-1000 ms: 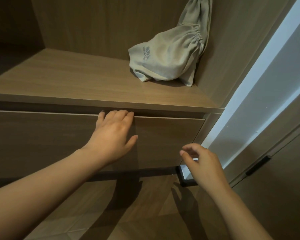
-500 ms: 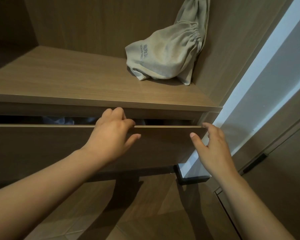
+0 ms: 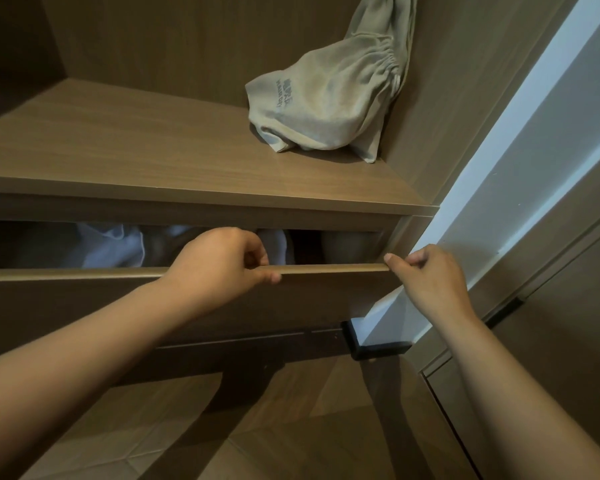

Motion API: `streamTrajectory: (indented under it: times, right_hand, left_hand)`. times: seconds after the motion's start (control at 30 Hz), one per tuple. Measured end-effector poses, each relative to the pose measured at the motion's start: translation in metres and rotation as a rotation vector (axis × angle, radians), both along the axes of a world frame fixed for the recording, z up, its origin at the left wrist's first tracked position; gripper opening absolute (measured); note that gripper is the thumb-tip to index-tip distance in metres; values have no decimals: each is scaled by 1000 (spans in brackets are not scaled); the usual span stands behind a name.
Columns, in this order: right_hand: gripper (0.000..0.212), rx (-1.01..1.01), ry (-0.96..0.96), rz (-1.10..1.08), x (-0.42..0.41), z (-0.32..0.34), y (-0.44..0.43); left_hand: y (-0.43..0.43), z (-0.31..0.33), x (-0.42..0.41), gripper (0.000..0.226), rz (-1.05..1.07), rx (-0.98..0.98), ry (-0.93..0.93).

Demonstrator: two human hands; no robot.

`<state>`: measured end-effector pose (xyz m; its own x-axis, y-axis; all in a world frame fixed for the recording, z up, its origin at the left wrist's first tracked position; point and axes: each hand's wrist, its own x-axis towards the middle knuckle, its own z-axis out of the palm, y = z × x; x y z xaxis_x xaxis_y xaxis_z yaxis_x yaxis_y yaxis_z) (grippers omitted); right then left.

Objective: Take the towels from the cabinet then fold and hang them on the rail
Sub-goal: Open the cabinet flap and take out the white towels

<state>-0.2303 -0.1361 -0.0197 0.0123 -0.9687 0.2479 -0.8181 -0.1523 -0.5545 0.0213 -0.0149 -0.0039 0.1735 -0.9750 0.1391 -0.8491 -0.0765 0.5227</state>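
A wooden drawer (image 3: pixel 84 303) under the cabinet shelf stands partly pulled out. Through the gap I see pale bluish-white cloth (image 3: pixel 111 247) lying inside, mostly hidden in shadow. My left hand (image 3: pixel 219 261) grips the top edge of the drawer front near its middle, fingers curled over the edge. My right hand (image 3: pixel 426 275) pinches the same edge at its right corner, thumb on the near side.
A grey drawstring cloth bag (image 3: pixel 329 102) leans in the back right corner of the cabinet shelf (image 3: pixel 136 147). A white wall strip (image 3: pixel 520 168) and a wooden door panel (image 3: pixel 568 323) run along the right. Wood-pattern floor (image 3: pixel 274 427) lies below the drawer.
The drawer went from closed to pulled out, widening the gap and showing cloth inside. My right hand rose from below and took hold of the drawer's right corner.
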Motion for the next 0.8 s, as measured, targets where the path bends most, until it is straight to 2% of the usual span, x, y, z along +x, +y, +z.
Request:
streamTrajectory:
  times: [0.23, 0.43, 0.5, 0.6, 0.63, 0.8]
  right_hand:
    - [39, 474, -32, 17, -3, 13, -9]
    - [49, 811, -236, 17, -25, 14, 5]
    - [45, 898, -251, 35, -34, 10, 11]
    - [42, 992, -235, 50, -43, 0, 16]
    - [44, 1013, -218, 38, -44, -6, 17]
    - [50, 937, 3, -2, -58, -59, 39]
  left_hand:
    - [3, -3, 4, 30, -51, 128, 159]
    - [13, -16, -2, 38, -168, 288, 280]
    - [19, -27, -5, 47, -199, 342, 277]
    - [25, -42, -6, 74, -234, 438, 316]
    - [26, -48, -8, 76, -238, 452, 320]
    - [30, -85, -18, 56, -221, 464, 202]
